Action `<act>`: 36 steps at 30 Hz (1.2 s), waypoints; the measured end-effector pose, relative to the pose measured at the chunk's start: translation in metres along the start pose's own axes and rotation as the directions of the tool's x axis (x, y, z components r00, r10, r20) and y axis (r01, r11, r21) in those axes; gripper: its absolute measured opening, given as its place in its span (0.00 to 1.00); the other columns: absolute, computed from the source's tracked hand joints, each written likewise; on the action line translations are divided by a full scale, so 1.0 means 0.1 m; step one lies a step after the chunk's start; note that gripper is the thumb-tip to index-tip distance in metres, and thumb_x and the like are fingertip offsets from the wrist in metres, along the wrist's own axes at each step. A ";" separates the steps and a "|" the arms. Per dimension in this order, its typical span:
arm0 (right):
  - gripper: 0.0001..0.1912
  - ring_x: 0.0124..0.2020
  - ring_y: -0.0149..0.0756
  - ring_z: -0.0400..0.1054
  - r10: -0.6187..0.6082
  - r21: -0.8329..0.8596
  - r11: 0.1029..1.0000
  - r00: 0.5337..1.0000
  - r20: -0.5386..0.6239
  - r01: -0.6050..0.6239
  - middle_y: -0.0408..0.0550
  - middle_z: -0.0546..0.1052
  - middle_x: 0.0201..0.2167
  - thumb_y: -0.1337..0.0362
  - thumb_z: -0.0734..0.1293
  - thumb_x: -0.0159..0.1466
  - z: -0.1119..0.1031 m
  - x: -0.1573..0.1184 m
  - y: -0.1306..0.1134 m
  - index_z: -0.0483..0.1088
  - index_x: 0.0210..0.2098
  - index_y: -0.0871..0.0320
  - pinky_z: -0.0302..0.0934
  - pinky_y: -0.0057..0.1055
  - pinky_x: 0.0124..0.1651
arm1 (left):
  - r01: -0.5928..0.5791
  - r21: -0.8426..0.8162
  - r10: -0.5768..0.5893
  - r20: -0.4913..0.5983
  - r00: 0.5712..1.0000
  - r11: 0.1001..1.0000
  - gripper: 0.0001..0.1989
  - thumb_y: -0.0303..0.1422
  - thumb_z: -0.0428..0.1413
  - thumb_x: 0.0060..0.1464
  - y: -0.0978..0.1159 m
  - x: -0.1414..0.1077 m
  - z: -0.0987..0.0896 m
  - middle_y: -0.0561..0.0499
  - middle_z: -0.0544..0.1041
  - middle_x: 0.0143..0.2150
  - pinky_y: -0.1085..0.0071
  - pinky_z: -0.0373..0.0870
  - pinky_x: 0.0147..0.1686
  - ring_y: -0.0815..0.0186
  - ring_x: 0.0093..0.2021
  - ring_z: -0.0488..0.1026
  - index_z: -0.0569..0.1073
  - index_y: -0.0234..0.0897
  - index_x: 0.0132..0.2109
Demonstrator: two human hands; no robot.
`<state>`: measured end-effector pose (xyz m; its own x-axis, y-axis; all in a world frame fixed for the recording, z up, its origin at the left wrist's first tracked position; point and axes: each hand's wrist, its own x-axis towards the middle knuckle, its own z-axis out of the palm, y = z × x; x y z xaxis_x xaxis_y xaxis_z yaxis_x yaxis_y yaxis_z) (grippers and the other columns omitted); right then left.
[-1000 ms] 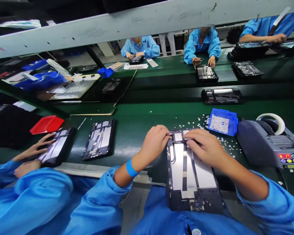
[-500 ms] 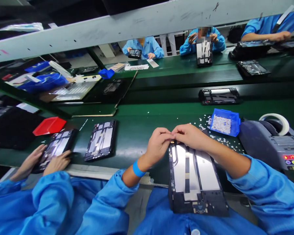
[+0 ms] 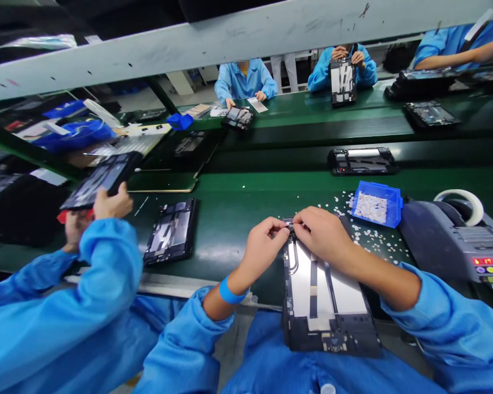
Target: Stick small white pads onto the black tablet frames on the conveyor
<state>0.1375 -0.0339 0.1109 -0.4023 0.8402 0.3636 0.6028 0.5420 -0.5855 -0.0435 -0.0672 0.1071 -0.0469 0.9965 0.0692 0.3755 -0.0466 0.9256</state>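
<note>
Green bench (image 3: 230, 219) surface is seen between the left hand (image 3: 265, 246) and a second opened device (image 3: 170, 230) near the front edge; red digits (image 3: 483, 261), too small to be read surely, are lit on the tape dispenser (image 3: 439, 241). Across that edge an opened tablet (image 3: 306, 290) is laid, its far left corner worked by the left and right hand (image 3: 326, 235), fingertips nearly closed; whether anything is pinched cannot be told.

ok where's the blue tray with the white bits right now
In the head view, the blue tray sits on the green bench right of centre, beyond the right hand and just left of the grey tape dispenser.
</note>
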 end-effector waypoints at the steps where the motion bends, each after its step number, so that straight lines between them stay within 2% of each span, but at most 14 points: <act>1: 0.10 0.40 0.40 0.73 -0.028 -0.031 0.999 1.000 0.004 0.028 0.49 0.80 0.36 0.67 0.63 0.69 0.01 -0.03 -0.01 0.76 0.37 0.54 0.65 0.35 0.46 | -0.018 0.014 0.018 -0.002 1.000 1.000 0.03 0.32 0.60 0.56 0.00 -0.01 0.00 0.54 0.78 0.31 0.72 0.65 0.32 0.67 0.30 0.70 0.78 0.38 0.35; 3: 0.11 0.42 0.41 0.75 -0.044 -0.029 0.999 0.999 0.018 0.045 0.50 0.82 0.38 0.66 0.63 0.70 0.01 -0.07 -0.02 0.78 0.41 0.54 0.66 0.36 0.48 | -0.068 0.056 0.068 0.001 0.998 0.996 0.03 0.31 0.60 0.56 0.01 -0.04 0.00 0.54 0.78 0.31 0.72 0.66 0.33 0.67 0.31 0.71 0.79 0.39 0.35; 6: 0.12 0.43 0.40 0.77 -0.010 0.072 0.997 0.999 0.031 0.008 0.49 0.83 0.41 0.66 0.64 0.70 -0.02 -0.09 -0.04 0.80 0.43 0.54 0.68 0.35 0.48 | -0.146 0.131 0.145 0.017 0.989 0.981 0.03 0.30 0.60 0.57 0.02 -0.09 0.00 0.53 0.78 0.32 0.70 0.67 0.36 0.66 0.33 0.72 0.79 0.40 0.35; 10: 0.10 0.40 0.37 0.78 0.051 0.209 0.976 0.997 0.065 -0.064 0.44 0.84 0.39 0.67 0.67 0.68 -0.07 -0.07 -0.04 0.81 0.41 0.53 0.68 0.32 0.46 | -0.265 0.200 0.261 0.047 0.964 0.943 0.04 0.31 0.60 0.59 0.00 -0.11 -0.01 0.52 0.78 0.33 0.67 0.69 0.40 0.64 0.36 0.73 0.79 0.41 0.36; 13: 0.09 0.39 0.36 0.78 0.057 0.220 0.973 0.997 0.054 -0.068 0.43 0.84 0.37 0.67 0.67 0.67 -0.06 -0.07 -0.03 0.81 0.40 0.52 0.69 0.31 0.46 | -0.325 0.211 0.321 0.053 0.946 0.922 0.03 0.31 0.60 0.61 -0.04 -0.10 -0.01 0.50 0.79 0.37 0.65 0.70 0.44 0.62 0.40 0.74 0.79 0.41 0.37; 17: 0.10 0.42 0.37 0.79 0.000 0.166 0.986 1.000 0.011 -0.002 0.46 0.85 0.40 0.67 0.67 0.69 -0.02 -0.09 -0.02 0.82 0.42 0.53 0.69 0.32 0.48 | -0.283 0.117 0.291 -0.049 0.956 0.952 0.03 0.27 0.60 0.57 -0.05 -0.11 0.03 0.49 0.78 0.41 0.68 0.71 0.41 0.63 0.42 0.75 0.76 0.40 0.35; 22: 0.09 0.46 0.39 0.79 -0.048 0.123 0.991 0.999 0.012 0.046 0.47 0.85 0.44 0.66 0.69 0.69 0.01 -0.10 -0.01 0.82 0.45 0.53 0.70 0.35 0.52 | -0.213 -0.021 0.210 -0.111 0.971 0.977 0.05 0.25 0.59 0.56 -0.06 -0.11 0.08 0.51 0.80 0.38 0.70 0.72 0.39 0.66 0.39 0.77 0.72 0.39 0.34; 30: 0.08 0.39 0.37 0.79 -0.036 0.092 0.995 0.998 -0.056 0.041 0.46 0.85 0.37 0.69 0.69 0.67 0.02 -0.10 -0.02 0.82 0.39 0.55 0.69 0.30 0.45 | -0.413 0.120 0.428 -0.150 0.891 0.903 0.06 0.24 0.62 0.57 -0.11 -0.11 0.08 0.51 0.82 0.38 0.68 0.76 0.43 0.66 0.40 0.80 0.75 0.39 0.34; 36: 0.08 0.39 0.40 0.78 -0.009 -0.063 0.998 0.994 -0.113 0.002 0.47 0.84 0.36 0.66 0.67 0.69 0.03 -0.16 -0.06 0.80 0.36 0.56 0.67 0.32 0.45 | -0.363 0.072 0.370 -0.194 0.909 0.929 0.07 0.23 0.61 0.56 -0.12 -0.08 0.14 0.52 0.81 0.36 0.70 0.75 0.38 0.66 0.38 0.79 0.75 0.39 0.34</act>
<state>0.1384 -0.0506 0.1064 -0.3277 0.8316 0.4484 0.6438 0.5439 -0.5382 -0.0344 -0.0734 0.0905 -0.0828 0.8747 0.4776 0.4325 -0.4002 0.8079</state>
